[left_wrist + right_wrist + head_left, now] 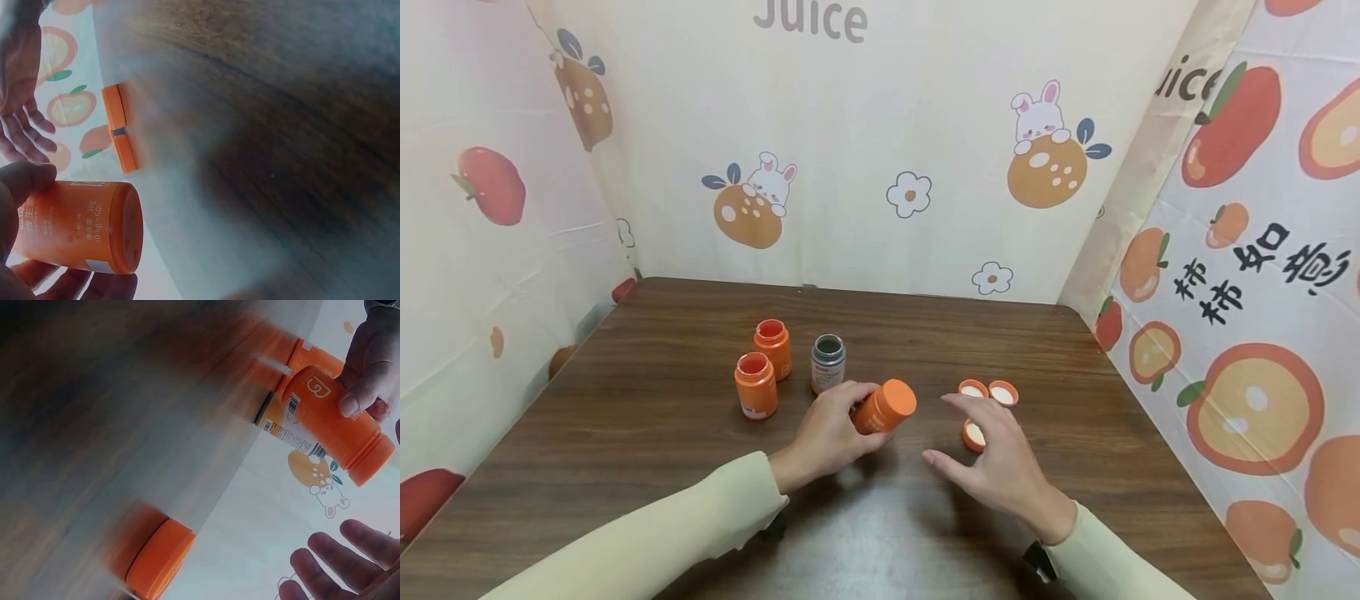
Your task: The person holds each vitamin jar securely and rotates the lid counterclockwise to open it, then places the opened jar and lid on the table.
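Observation:
An orange bottle (880, 408) with its orange cap on is gripped by my left hand (831, 429), which holds it tilted above the table. Printed white lettering and the bottle's base show in the left wrist view. My right hand (1000, 454) hovers to the right of the bottle, fingers spread and touching nothing I can see. Under and beyond that hand lie several loose orange caps (1003, 393), white insides up. In the right wrist view a cap (161, 559) sits on the table near the right hand.
Two uncapped orange bottles (756, 387) stand upright on the left of the brown wooden table (647, 375). Beside them, behind my left hand, is an uncapped grey bottle (828, 367). A printed fabric curtain (880, 125) surrounds the table's back and sides.

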`<control>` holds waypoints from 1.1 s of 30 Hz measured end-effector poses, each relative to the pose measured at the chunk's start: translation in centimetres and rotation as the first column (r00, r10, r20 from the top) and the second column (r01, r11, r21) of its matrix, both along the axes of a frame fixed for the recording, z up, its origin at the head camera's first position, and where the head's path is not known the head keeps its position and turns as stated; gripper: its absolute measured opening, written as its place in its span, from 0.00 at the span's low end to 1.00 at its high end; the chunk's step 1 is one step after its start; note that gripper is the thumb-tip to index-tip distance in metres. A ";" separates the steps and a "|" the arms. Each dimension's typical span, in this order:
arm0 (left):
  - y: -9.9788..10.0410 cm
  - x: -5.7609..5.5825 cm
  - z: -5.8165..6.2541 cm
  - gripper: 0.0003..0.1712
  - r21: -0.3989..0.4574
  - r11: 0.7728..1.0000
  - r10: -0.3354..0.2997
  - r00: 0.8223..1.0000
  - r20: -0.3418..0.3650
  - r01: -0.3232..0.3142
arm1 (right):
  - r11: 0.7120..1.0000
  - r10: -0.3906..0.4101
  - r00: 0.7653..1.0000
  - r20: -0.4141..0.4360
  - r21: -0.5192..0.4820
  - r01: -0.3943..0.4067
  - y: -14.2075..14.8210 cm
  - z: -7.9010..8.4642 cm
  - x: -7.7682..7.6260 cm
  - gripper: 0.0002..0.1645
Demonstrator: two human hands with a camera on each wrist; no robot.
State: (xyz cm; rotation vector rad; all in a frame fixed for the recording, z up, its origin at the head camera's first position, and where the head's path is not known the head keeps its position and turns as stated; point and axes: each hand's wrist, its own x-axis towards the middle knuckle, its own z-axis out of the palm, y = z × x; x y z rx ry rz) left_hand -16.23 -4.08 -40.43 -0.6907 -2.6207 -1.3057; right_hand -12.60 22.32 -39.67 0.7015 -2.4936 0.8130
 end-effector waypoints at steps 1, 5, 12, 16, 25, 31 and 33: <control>-0.1 0.0 0.0 0.32 -0.008 1.000 -0.001 1.000 -0.006 0.001 | 1.000 0.001 1.000 0.004 -0.001 -0.001 -0.1 0.0 0.0 0.42; -0.3 0.3 0.0 0.32 -0.036 0.999 0.001 1.000 -0.005 -0.002 | 1.000 0.007 1.000 0.014 -0.005 -0.007 -0.4 0.2 -0.1 0.42; -0.6 0.8 0.1 0.30 -0.068 0.998 -0.013 0.999 -0.031 0.011 | 1.000 0.020 1.000 0.010 -0.001 -0.020 -0.9 0.3 -0.1 0.42; -0.8 1.2 0.2 0.30 -0.080 0.997 -0.023 1.000 -0.013 0.022 | 1.000 0.027 1.000 0.011 -0.008 -0.026 -1.2 0.3 -0.1 0.43; -1.1 2.0 0.3 0.29 -0.139 0.990 -0.039 0.999 -0.024 0.035 | 0.999 0.040 0.999 -0.005 -0.019 -0.040 -1.9 0.1 0.0 0.41; -1.2 2.4 0.2 0.29 -0.170 0.984 -0.054 0.998 -0.030 0.048 | 0.998 0.052 0.999 0.015 -0.021 -0.051 -2.4 0.1 0.0 0.41; -1.3 2.6 0.2 0.29 -0.181 0.982 -0.060 0.998 -0.032 0.053 | 0.998 0.053 0.998 0.020 -0.023 -0.053 -2.6 0.1 0.0 0.41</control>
